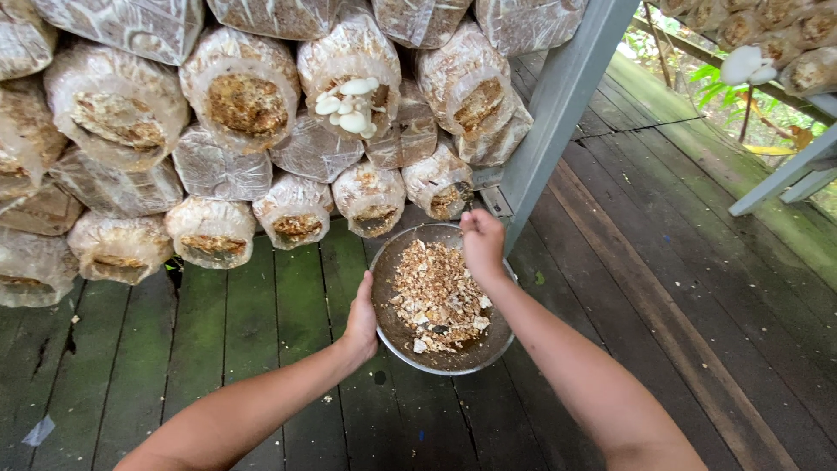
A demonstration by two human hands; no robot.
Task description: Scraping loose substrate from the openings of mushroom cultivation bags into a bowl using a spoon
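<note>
Underfoot, a floor (663, 288) of dark, weathered wooden planks fills most of the view, with green moss streaking the boards on the left and far right. Stacked above it, across the top and left, lies a wall of plastic-wrapped grow bags (122, 113), each a pale cylinder on its side with a round brown open end facing the viewer. A grey metal post (558, 105) slants up beside the right edge of the stack, and a second rack of bags (785, 35) shows in the top right corner against green leaves.

Just below the lowest row of bags, a round metal bowl (392, 327) is held over the floor, tilted toward the stack. Its inside is coated in dark brown matter, and a heap of pale tan crumbled pieces (436, 296) lies across its middle.

The left hand (361, 321) grips the bowl's left rim, fingers curled around the edge. The right hand (482, 244) is closed in a loose fist above the bowl's upper right rim, close to the open end of a low grow bag (440, 183); something small and dark seems pinched in it, too small to tell what.

Smallest of all, a cluster of white mushrooms (350, 105) sprouts from one bag high in the stack, well apart from both hands.
</note>
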